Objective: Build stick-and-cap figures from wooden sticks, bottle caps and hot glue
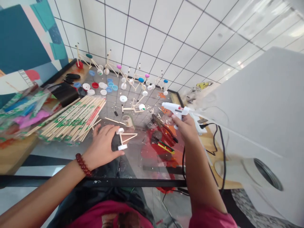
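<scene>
My left hand [104, 145] spans a small wooden-stick frame [128, 138] with white bottle-cap wheels. Its index finger meets the upper cap [120, 130], and the thumb lies against the lower cap [122, 147]. Two sticks of the frame meet in a point on the right. At the right side of the table, my right hand [186, 125] grips a white hot glue gun [175, 109], its nozzle pointing left. Beyond my left hand are a roll of tape [127, 120] and another stick frame with caps [139, 108].
Bundled chopsticks [78, 118] lie left, beside plastic wrappers [28, 107]. Finished stick-and-cap models [135, 79] stand along the tiled wall, with loose caps [103, 85] before them. Pliers [163, 126] and a yellow-green cutter [166, 148] lie centre-right. A black cord [223, 152] hangs right.
</scene>
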`<state>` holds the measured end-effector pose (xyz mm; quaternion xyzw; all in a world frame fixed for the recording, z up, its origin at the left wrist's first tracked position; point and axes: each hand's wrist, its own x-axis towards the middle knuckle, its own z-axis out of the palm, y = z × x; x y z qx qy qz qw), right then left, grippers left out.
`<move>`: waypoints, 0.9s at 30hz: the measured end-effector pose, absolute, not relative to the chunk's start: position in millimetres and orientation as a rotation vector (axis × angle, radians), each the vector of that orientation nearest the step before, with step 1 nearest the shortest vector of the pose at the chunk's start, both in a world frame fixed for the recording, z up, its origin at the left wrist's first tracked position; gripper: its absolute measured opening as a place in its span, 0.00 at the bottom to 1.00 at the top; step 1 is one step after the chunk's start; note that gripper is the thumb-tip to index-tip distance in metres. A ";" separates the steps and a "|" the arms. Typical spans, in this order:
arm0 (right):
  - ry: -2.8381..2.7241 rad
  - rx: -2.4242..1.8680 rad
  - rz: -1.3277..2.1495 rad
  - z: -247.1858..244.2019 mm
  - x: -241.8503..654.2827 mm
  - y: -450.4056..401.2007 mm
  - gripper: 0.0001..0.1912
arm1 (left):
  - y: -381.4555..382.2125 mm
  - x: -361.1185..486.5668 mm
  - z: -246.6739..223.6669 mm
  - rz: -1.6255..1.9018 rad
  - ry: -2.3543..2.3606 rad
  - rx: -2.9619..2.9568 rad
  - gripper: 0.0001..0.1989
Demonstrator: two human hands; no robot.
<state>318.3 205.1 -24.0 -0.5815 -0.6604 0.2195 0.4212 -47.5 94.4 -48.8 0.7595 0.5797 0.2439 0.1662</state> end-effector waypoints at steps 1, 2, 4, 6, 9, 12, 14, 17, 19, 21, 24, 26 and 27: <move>-1.702 -1.396 0.611 -14.7 306.0 189.9 0.23 | 94.4 -47.4 -48.2 0.689 1.655 2.157 0.38; -1.775 -1.336 0.666 -5.9 292.9 175.5 0.21 | 94.3 -47.3 -47.6 0.679 1.657 2.152 0.38; -1.947 -1.226 0.741 8.7 267.3 151.1 0.19 | 94.4 -47.3 -46.7 0.663 1.657 2.140 0.39; -2.103 -1.127 0.767 17.1 246.0 134.6 0.17 | 94.5 -47.2 -46.4 0.666 1.658 2.127 0.40; -2.220 -1.042 0.694 17.1 227.0 124.6 0.16 | 94.7 -46.6 -46.0 0.677 1.660 2.107 0.42; -2.272 -1.064 0.589 8.0 221.2 125.8 0.16 | 94.9 -45.5 -44.8 0.673 1.637 2.101 0.42; -2.301 -1.082 0.540 1.5 220.8 129.0 0.16 | 95.5 -45.1 -44.3 0.692 1.634 2.092 0.42; -2.339 -1.061 0.499 -5.2 220.9 133.3 0.16 | 96.7 -45.1 -44.9 0.726 1.651 2.066 0.43; -2.350 -1.036 0.475 -7.9 220.6 135.2 0.16 | 97.1 -45.5 -44.8 0.726 1.652 2.058 0.43; -2.362 -1.028 0.453 -10.0 220.0 136.5 0.17 | 97.0 -45.8 -43.7 0.707 1.642 2.059 0.43; -2.388 -1.024 0.438 -13.4 219.2 137.6 0.19 | 96.1 -45.9 -41.2 0.682 1.630 2.068 0.42; -2.395 -1.017 0.441 -15.5 218.9 138.1 0.20 | 95.5 -45.6 -39.9 0.684 1.632 2.073 0.40; -2.393 -1.017 0.442 -16.4 218.8 138.2 0.20 | 95.3 -45.5 -39.6 0.684 1.631 2.076 0.40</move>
